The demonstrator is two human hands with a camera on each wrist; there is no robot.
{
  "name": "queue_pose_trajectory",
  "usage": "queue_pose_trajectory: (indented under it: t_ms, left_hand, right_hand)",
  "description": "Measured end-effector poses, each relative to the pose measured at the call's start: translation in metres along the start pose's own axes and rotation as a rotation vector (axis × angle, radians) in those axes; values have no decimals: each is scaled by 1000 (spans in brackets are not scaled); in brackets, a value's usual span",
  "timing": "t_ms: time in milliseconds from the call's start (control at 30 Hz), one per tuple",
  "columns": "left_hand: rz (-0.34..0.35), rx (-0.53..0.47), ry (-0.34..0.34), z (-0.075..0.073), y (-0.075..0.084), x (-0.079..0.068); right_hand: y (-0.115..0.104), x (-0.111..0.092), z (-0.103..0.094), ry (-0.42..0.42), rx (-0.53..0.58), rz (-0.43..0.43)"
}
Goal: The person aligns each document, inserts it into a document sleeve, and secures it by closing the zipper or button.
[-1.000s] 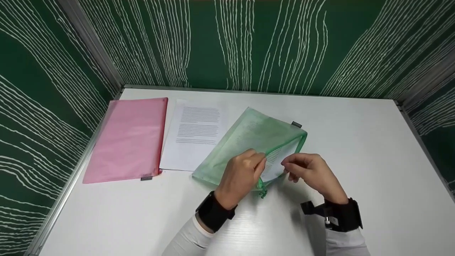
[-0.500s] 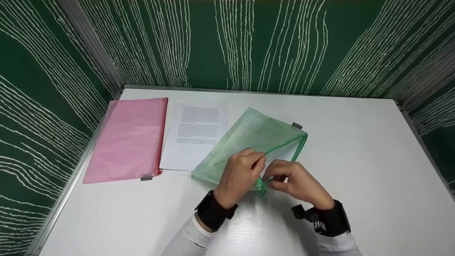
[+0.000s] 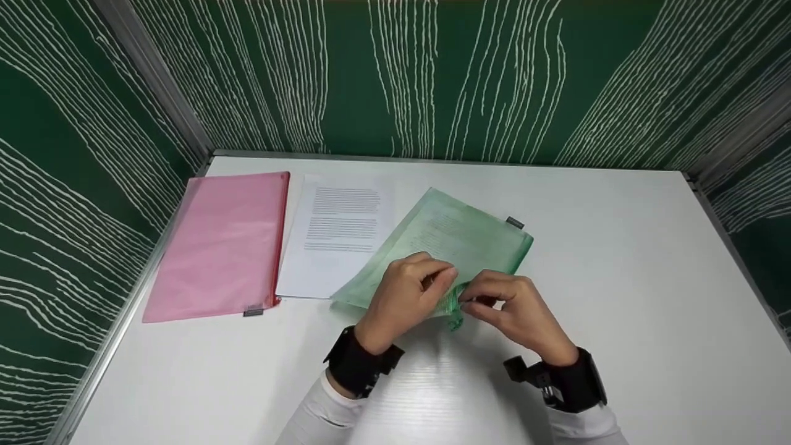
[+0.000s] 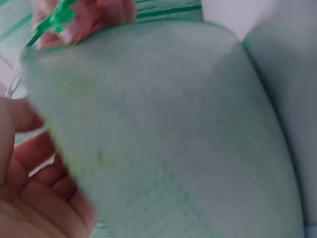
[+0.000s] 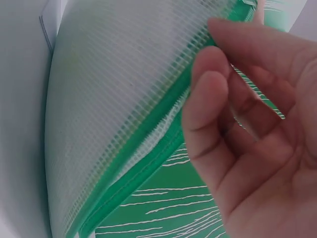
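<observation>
A green mesh zip pouch point(image 3: 476, 238) lies slanted on the table, with printed sheets showing through its mesh. My left hand point(image 3: 401, 303) pinches its near end, thumb on one side and fingers behind the mesh in the left wrist view. My right hand point(image 3: 519, 309) grips the zipper edge close beside the left one, near a dangling green zipper end point(image 3: 456, 320). In the right wrist view, the two green zipper bands point(image 5: 133, 141) run apart by a narrow gap, away from the thumb and fingertips. The near corner of the pouch is raised and bent.
A pink zip pouch point(image 3: 219, 241) with a red zipper lies at the left of the white table point(image 3: 636, 278). Beside it rests a printed sheet point(image 3: 334, 272), partly overlapped by the green pouch. Green walls with white lines stand around the table.
My right hand has moved left from the gaping mouth to the zipper's near end. The mouth has narrowed, hiding the sheet inside it. My left hand has shifted slightly left.
</observation>
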State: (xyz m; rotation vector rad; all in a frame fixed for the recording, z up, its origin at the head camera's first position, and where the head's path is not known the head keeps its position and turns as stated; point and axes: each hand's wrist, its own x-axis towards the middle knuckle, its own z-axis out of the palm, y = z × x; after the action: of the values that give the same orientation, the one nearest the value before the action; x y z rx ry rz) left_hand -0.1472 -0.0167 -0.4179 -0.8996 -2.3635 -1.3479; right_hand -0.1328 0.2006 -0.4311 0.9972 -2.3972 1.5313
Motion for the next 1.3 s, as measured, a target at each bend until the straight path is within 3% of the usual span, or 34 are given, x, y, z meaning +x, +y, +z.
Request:
queue_pose_trajectory:
  t_ms: [233,400,500,667,867,1300]
  left_hand:
    - [-20,-39,-210,-26,5,-1]
    - [7,43,-296,-30,12,-2]
    - [38,114,-286,-26,15,-3]
    - [125,192,-195,-19,16,-4]
    - [209,193,-103,-14,14,-4]
    - [266,208,-69,-12,13,-3]
  right_hand:
    - [-4,1,3,97,-44,-11]
    - [-4,0,5,137,-59,-12]
    - [-4,0,5,153,-57,-21]
    - [-4,2,6,180,-68,-43]
    - [-1,4,5,180,-46,-92]
    - [-6,3,5,159,-42,-86]
